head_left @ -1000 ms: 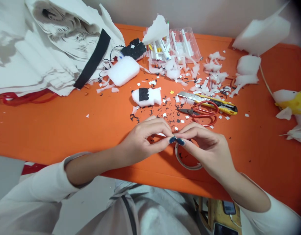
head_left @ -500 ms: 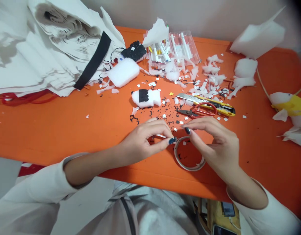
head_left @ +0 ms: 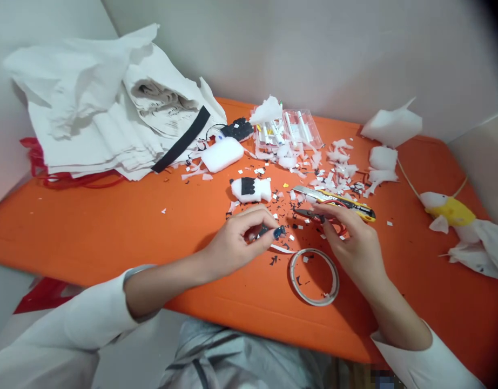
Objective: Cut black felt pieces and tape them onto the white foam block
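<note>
My left hand (head_left: 236,240) is closed in a pinch above the table, with something small and dark at its fingertips that I cannot make out. A thin white strip (head_left: 283,249) runs from below that hand to a tape roll (head_left: 335,281) lying flat between my hands. My right hand (head_left: 352,240) has its thumb and fingers closed about the red-handled scissors (head_left: 303,213), which lie with their blades pointing left. The yellow utility knife (head_left: 366,212) is just behind them. Beyond my left hand lies a white foam fish shape (head_left: 263,190) with a black scalloped band.
Black and white scraps (head_left: 346,167) litter the orange table (head_left: 152,227). A marker case (head_left: 314,132) and a white foam block (head_left: 222,155) stand at the back. Stacked white sheets (head_left: 91,129) with a black strip (head_left: 184,139) fill the left; a yellow-white foam figure (head_left: 455,210) is at right.
My right hand has moved from beside my left fingertips to the scissors. My left hand keeps its pinch, now apart from the tape roll. The camera view has tilted upward.
</note>
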A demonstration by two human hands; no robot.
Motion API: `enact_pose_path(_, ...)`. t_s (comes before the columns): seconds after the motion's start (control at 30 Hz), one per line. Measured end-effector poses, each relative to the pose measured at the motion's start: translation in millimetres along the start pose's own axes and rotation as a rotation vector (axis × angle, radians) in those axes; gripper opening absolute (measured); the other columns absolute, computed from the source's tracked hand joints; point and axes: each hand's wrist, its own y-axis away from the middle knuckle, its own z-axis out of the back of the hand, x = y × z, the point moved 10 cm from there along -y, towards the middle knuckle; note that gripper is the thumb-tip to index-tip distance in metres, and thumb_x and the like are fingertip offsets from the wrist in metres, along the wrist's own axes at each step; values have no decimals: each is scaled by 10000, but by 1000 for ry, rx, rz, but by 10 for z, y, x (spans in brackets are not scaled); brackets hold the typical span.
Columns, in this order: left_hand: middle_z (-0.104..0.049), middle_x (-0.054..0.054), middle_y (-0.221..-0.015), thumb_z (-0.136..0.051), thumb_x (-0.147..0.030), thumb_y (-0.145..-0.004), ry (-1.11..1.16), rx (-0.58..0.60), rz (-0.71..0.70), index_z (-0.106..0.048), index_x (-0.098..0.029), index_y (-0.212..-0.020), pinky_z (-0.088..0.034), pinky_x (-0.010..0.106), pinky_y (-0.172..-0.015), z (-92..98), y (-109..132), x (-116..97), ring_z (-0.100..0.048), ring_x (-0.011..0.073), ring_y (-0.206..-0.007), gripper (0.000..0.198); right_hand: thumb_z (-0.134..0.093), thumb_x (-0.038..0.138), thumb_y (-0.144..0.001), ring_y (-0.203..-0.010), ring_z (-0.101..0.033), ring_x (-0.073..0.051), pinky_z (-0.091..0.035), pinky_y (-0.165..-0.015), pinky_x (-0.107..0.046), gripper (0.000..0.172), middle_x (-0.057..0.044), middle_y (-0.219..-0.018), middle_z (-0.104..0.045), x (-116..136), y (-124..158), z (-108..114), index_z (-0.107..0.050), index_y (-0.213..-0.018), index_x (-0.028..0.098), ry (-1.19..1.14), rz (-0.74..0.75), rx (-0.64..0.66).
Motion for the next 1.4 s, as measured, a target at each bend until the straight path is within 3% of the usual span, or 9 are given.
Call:
enact_pose_path(0.3, -537, 14, -779, -524, -259, -916, 3, -55, -17, -573, -159, -809, -372, 247, -619, 89, -56, 75, -478, 119, -707, 155, -603, 273, -878, -772, -710, -192, -562, -689, -326, 248, -55, -933, -756, -105, -166, -50, -677, -1110, 224, -194, -212, 155)
enact_pose_path(0.5, -535, 15, -793, -507, -233, -915, -106, -75, -39, -573, -160, -813, -374, 233, -605, 159, -68, 30, -469, 108, -674, 141, -605, 249, -878, -616, -617, -132, -500, -586, -253, 152, 1, -728, -675, 303, -293, -173, -658, -1013, 205, -169, -91, 218)
enact_pose_path(0.63, -566, 33, -842, -513, -169, -893, -241, -57, -113, -574, -152, -822, -385, 217, -616, 151, -59, -55, -517, 115, -747, 95, -579, 199, -901, -729, -659, -126, -530, -593, -223, 168, -38, -983, -724, 622, -152, -293, -653, -1051, 211, -229, 52, 183)
enact_pose_path(0.73, -555, 24, -827, -496, -143, -891, -293, -93, -85, -551, -158, -813, -389, 211, -613, 170, -48, -38, -507, 110, -724, 96, -573, 136, -901, -876, -673, -161, -551, -743, -276, 278, -65, -1057, -716, 767, -26, -270, -630, -1162, 215, -75, 230, 33)
enact_pose_path(0.83, -546, 17, -800, -502, -148, -896, -320, -128, -46, -548, -163, -803, -391, 213, -618, 197, -39, 0, -507, 115, -720, 105, -584, 118, -896, -1017, -641, -195, -529, -871, -331, 361, -95, -1117, -688, 790, 42, -344, -607, -1243, 215, -33, 321, 20)
enact_pose_path(1.03, -599, 46, -898, -461, -209, -969, -276, -103, -118, -602, -159, -907, -426, 258, -776, 197, -24, -13, -570, 143, -880, 162, -600, 175, -902, -1050, -616, -180, -536, -864, -318, 352, -66, -1138, -646, 520, -24, -525, -645, -1229, 295, -454, 26, 194)
enact_pose_path(1.13, -576, 22, -855, -480, -252, -967, -186, -93, -51, -583, -163, -850, -421, 251, -736, 202, -38, 87, -549, 127, -809, 180, -596, 222, -915, -1124, -592, -185, -527, -897, -326, 328, -44, -1195, -625, 447, -9, -622, -661, -1209, 353, -667, -102, 272)
enact_pose_path(1.23, -566, 1, -850, -541, -326, -938, -45, -111, 103, -571, -168, -837, -401, 227, -644, 219, -57, 260, -512, 103, -718, 190, -585, 213, -921, -1195, -546, -191, -489, -969, -359, 394, -38, -1257, -588, 491, 10, -647, -615, -1269, 394, -658, -55, 299)
enact_pose_path(1.4, -603, -1, -865, -614, -359, -882, 173, -126, 254, -618, -167, -889, -423, 221, -666, 205, -67, 406, -533, 103, -728, 193, -545, 131, -917, -1206, -516, -214, -466, -976, -409, 516, -58, -1313, -543, 578, 17, -569, -531, -1354, 404, -359, 129, 237)
